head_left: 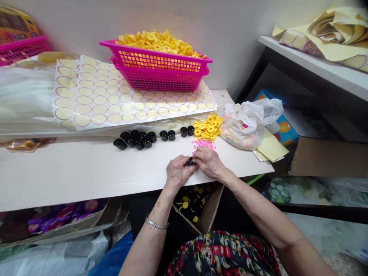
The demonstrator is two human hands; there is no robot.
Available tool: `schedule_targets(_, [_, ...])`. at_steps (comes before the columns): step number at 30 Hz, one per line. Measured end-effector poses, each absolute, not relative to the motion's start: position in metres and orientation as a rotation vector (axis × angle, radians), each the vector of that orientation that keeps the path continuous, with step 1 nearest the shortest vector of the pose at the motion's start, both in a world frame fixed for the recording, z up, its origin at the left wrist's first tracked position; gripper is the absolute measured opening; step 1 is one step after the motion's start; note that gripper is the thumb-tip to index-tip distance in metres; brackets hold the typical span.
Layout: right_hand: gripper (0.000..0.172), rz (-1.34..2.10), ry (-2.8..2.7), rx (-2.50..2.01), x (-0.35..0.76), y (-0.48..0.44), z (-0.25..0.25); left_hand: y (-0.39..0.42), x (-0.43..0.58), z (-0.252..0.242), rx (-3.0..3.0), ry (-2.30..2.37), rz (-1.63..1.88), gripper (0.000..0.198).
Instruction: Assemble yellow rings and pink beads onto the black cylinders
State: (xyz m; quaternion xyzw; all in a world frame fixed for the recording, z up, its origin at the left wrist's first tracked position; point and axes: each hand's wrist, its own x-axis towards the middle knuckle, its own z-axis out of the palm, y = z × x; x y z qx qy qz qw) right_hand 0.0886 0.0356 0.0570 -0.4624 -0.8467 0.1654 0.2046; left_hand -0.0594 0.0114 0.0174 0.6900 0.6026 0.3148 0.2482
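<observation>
My left hand (178, 168) is closed round a small black cylinder (191, 161) at the front part of the white table. The fingers of my right hand (207, 161) are pinched against the top and right side of the same cylinder; anything tiny between them is hidden. Just beyond my right hand lies a scatter of small pink rings (204, 144). Behind these is a pile of yellow ring-shaped pieces (208, 127). More black cylinders stand in a cluster (138, 138), with one pair (167, 135) and another pair (187, 131) to the right of it.
Stacked pink baskets (161, 73) heaped with yellow pieces stand on sticker sheets (100, 103) at the back. A plastic bag (244, 128) of pastel bits lies right. Below the table edge is a cardboard box (211, 214) of black and yellow pieces. A shelf (316, 63) juts in at right.
</observation>
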Motion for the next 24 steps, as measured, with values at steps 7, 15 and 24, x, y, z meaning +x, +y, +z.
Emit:
schedule_targets(7, [0.021,0.261,-2.615,-1.229,0.085,0.035,0.064,0.011,-0.059,0.017,1.878,1.639,0.871,0.013])
schedule_targets(15, [0.02,0.28,-2.67,-1.182,0.081,0.036,0.071,0.012,-0.061,0.016,1.896,1.639,0.872,0.014])
schedule_targets(24, [0.008,0.917,-2.021,-1.108,0.096,0.031,0.057,0.011,-0.061,0.016,1.903,1.632,0.883,0.015])
